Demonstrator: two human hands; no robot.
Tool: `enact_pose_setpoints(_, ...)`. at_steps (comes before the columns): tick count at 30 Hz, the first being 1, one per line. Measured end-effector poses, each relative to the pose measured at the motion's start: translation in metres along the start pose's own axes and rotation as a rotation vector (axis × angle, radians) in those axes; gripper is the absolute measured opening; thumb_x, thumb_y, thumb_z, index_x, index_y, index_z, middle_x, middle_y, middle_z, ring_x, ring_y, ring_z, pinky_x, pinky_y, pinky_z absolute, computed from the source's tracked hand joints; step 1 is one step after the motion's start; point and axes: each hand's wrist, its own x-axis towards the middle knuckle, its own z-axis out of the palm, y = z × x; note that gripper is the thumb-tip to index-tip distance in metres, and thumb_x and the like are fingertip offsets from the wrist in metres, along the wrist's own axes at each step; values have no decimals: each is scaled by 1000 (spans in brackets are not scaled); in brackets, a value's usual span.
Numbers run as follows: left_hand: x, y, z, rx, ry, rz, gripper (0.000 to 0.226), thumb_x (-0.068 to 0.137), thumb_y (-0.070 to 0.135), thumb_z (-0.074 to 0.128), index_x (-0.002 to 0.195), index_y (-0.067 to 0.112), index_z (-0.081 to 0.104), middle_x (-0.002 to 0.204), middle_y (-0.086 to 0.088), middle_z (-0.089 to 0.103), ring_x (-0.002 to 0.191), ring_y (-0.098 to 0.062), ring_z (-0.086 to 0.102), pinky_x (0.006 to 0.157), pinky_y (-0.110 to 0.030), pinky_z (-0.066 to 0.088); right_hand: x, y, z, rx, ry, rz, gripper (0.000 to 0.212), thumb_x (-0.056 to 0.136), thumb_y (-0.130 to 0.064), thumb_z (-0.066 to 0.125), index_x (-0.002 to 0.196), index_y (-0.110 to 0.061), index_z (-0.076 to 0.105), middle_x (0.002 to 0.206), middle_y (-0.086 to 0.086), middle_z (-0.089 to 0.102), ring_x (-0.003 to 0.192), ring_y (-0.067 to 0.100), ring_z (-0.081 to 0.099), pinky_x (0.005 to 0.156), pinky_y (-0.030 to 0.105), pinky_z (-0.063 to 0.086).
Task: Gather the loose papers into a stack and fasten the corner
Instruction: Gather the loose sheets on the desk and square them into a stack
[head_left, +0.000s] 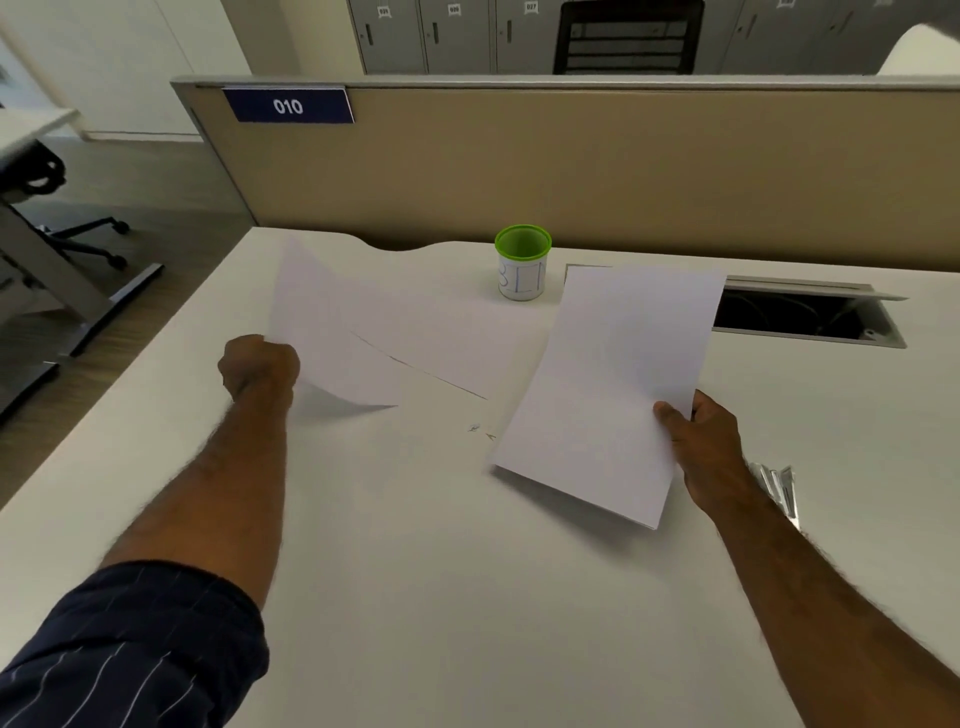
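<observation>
Two hands, each grasping paper above the worktop (415, 571): left hand (258, 366) clenched on one sheet's (332, 332) edge, right hand (701, 441) pinching another sheet (613, 384). Third sheet (452, 332) flat between. Green-rimmed cup (522, 265) behind.

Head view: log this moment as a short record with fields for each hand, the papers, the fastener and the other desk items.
left hand: left hand grips the edge of one sheet, lifting it off the desk
right hand: right hand holds a second sheet by its right edge, raised
third sheet: third sheet lies flat between them
stack: not yet gathered
fastener: shiny metal clips beside the right wrist, partly hidden
cup: green-rimmed cup upright at the back
cable hatch: cable hatch open, back right
</observation>
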Motion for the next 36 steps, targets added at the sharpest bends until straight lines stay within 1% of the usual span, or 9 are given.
enact_pose_setpoints(6, -24, 3, -55, 95, 211, 164, 29, 95, 20, 56, 107, -1, 70, 104, -17, 72, 96, -37, 70, 85, -46, 58, -13, -9, 2, -20, -41, -55, 33, 93, -12, 57, 126, -5, 55, 109, 4, 60, 98, 26, 58, 92, 40, 49)
enact_pose_setpoints(10, -49, -2, -79, -436, 206, 200, 28, 92, 24, 57, 110, 7, 70, 102, -11, 72, 82, -30, 72, 72, -44, 61, -22, -12, 2, 2, -57, -81, 33, 93, -8, 55, 126, -4, 54, 109, 5, 59, 97, 25, 58, 90, 39, 49)
enact_pose_setpoints(14, -97, -2, -93, -768, -43, 152, 31, 95, 23, 60, 124, 10, 63, 118, -4, 65, 99, -21, 66, 67, -31, 59, -34, -13, 2, 88, -94, -65, 32, 93, -5, 55, 125, -6, 55, 111, 7, 62, 96, 25, 59, 86, 35, 48)
enact_pose_setpoints(18, -146, -4, -92, -918, -381, 85, 36, 97, 18, 59, 131, 8, 56, 120, -5, 59, 101, -18, 60, 67, -27, 55, -41, -12, 0, 169, -157, -27, 27, 92, -6, 57, 117, -15, 60, 113, 7, 65, 99, 30, 63, 91, 41, 51)
enact_pose_setpoints(22, -181, -8, -70, -958, -603, 26, 31, 95, 13, 60, 126, 8, 59, 121, -9, 63, 92, -15, 62, 56, -23, 54, -46, -10, -1, 250, -243, 5, 22, 92, -10, 59, 111, -21, 60, 109, 3, 67, 100, 29, 64, 92, 45, 52)
enact_pose_setpoints(26, -212, -13, -48, -897, -694, 14, 27, 94, 11, 61, 121, 8, 62, 109, -7, 65, 87, -15, 61, 52, -21, 53, -55, -11, 0, 373, -337, 9, 36, 89, -16, 64, 123, -12, 55, 113, 6, 67, 95, 24, 66, 80, 32, 58)
enact_pose_setpoints(30, -231, -20, -36, -760, -730, 70, 21, 95, 11, 60, 115, 10, 63, 106, -8, 68, 87, -16, 63, 60, -24, 55, -61, -10, -2, 397, -422, 24, 86, 49, -55, 86, 122, -20, 58, 119, 3, 68, 103, 23, 67, 86, 36, 56)
enact_pose_setpoints(32, -234, -25, -35, -655, -741, 121, 21, 93, 10, 61, 115, 8, 64, 108, -8, 70, 88, -17, 65, 65, -26, 54, -62, -9, -3, 427, -459, 36, 80, 56, -49, 83, 125, -20, 57, 122, 5, 66, 106, 25, 66, 86, 37, 56)
enact_pose_setpoints(36, -226, -33, -39, -470, -852, 164, 40, 86, 22, 73, 122, 12, 61, 118, -4, 68, 105, -20, 63, 87, -31, 48, -71, -13, -4, 453, -531, 92, 36, 88, -25, 58, 123, -17, 58, 119, 10, 68, 101, 26, 68, 80, 37, 58)
